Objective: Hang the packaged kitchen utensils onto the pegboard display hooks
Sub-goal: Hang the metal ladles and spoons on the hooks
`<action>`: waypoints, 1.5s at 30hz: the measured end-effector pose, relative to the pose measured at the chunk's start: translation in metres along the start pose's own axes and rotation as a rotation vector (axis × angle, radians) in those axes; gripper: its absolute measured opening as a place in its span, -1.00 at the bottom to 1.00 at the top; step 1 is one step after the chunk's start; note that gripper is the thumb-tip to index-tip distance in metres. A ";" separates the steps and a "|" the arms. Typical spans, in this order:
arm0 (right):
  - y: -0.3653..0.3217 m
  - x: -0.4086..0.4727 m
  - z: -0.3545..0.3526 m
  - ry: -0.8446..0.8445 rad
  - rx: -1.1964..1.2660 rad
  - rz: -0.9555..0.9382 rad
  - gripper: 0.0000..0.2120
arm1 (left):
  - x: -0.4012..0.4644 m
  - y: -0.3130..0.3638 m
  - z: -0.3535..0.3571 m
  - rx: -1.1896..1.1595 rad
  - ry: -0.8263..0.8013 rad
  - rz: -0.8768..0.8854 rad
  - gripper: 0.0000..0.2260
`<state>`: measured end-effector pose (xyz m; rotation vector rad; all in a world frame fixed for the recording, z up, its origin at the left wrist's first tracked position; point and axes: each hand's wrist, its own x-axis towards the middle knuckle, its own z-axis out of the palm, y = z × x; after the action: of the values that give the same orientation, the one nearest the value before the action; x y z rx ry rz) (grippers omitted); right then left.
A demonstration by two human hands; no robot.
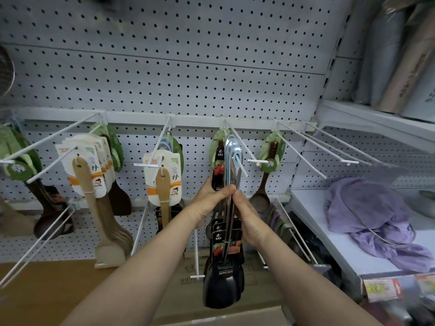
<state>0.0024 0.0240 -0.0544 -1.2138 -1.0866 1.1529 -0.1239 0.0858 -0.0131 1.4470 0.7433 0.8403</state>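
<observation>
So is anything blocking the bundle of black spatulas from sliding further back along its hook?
Nothing visible in front of it. Both hands, left hand and right hand, grip the black spatulas, whose loops are already over the hook. A green-carded utensil hangs at the hook's back.

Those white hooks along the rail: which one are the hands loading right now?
The hook right of centre, above both hands. The bundle of metal-handled black spatulas, gripped by the left hand and right hand, has its loops threaded on it. The others aren't being touched.
</observation>
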 end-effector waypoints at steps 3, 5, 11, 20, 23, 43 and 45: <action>-0.003 -0.005 0.003 0.008 0.000 -0.006 -0.33 | 0.000 -0.001 0.000 -0.008 0.024 -0.013 0.16; -0.004 -0.008 0.005 0.017 -0.004 -0.002 -0.29 | -0.001 -0.001 0.001 -0.012 0.033 -0.016 0.18; -0.007 -0.016 0.005 0.011 -0.024 -0.015 -0.26 | -0.007 0.005 0.005 -0.031 0.066 -0.020 0.18; -0.004 -0.027 -0.004 -0.115 -0.056 0.071 -0.15 | -0.010 0.017 0.003 -0.016 0.017 -0.045 0.11; -0.002 -0.026 -0.010 -0.205 -0.154 0.123 -0.12 | -0.009 0.018 0.002 0.009 -0.006 -0.027 0.11; -0.014 -0.019 -0.003 -0.186 -0.271 0.170 -0.52 | 0.001 0.024 -0.007 0.202 -0.049 0.039 0.21; -0.014 -0.020 0.001 -0.200 -0.284 0.168 -0.49 | 0.001 0.024 -0.008 0.181 -0.050 0.055 0.20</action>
<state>0.0002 0.0042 -0.0404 -1.4547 -1.3540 1.3012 -0.1313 0.0893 0.0112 1.6507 0.7603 0.7916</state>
